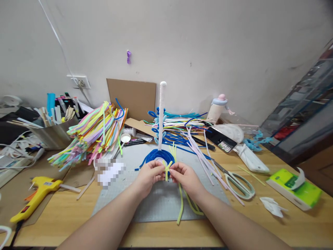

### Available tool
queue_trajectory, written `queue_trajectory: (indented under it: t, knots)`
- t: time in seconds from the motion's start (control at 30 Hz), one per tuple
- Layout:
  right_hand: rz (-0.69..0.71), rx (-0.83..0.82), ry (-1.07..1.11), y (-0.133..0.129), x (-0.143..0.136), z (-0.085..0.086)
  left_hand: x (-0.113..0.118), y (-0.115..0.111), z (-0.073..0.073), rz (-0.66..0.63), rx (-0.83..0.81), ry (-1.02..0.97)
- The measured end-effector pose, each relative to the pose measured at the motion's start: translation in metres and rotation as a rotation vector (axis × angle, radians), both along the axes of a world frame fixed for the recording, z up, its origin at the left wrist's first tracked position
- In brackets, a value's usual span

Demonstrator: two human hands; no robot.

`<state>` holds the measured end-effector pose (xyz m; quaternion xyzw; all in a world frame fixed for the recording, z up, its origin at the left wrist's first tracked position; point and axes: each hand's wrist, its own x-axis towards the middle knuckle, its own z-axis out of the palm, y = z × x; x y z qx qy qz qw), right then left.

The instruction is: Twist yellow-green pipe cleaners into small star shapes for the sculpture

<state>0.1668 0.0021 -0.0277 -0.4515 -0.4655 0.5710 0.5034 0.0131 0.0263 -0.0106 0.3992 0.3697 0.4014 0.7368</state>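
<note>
Between my two hands is a short yellow pipe cleaner piece [167, 168], bent into a small forked shape. My left hand [150, 175] pinches it from the left, thumb and fingertips together. From the other side my right hand [186, 177] pinches it too. Just behind them sits a coil of blue pipe cleaner [150, 156], and a white fuzzy stick [161, 118] stands upright at its back, with blue loops [155, 129] along its left side. Longer yellow pipe cleaners [180, 205] lie under and beside my right hand.
A grey cutting mat [117, 208] lies beneath my hands. Scissors [240, 185], lilac pipe cleaners [200, 156], a phone [221, 139] and a tissue pack [293, 187] are to the right. Leftward are a yellow glue gun [39, 194], a large pipe cleaner bundle [97, 132] and a metal holder [56, 133].
</note>
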Motion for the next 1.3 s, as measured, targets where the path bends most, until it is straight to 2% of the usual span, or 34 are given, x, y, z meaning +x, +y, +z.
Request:
queue_trajectory:
  t: [0.17,0.4,0.53,0.63,0.87,1.07,1.3]
  knots:
    - [0.012,0.048,-0.063,0.0,0.0,-0.003,-0.002,-0.001,-0.006,-0.113,-0.014,0.063]
    - [-0.046,0.357,-0.481,-0.006,0.003,0.002,-0.004,0.0,-0.006,-0.112,-0.086,0.041]
    - [-0.075,0.493,-0.556,-0.009,0.005,0.006,-0.004,-0.002,-0.003,-0.12,-0.106,0.043]
    - [-0.048,0.587,-0.612,-0.011,0.007,0.008,-0.004,-0.003,-0.001,-0.162,-0.114,0.031]
    - [-0.053,0.661,-0.66,-0.009,0.012,0.007,-0.005,-0.004,0.0,-0.152,-0.125,0.043]
    - [-0.013,0.71,-0.665,-0.007,0.013,0.008,-0.007,-0.004,-0.001,-0.21,-0.072,0.05]
    - [0.017,0.745,-0.759,-0.005,0.016,0.009,-0.008,-0.004,0.002,-0.257,-0.112,0.108]
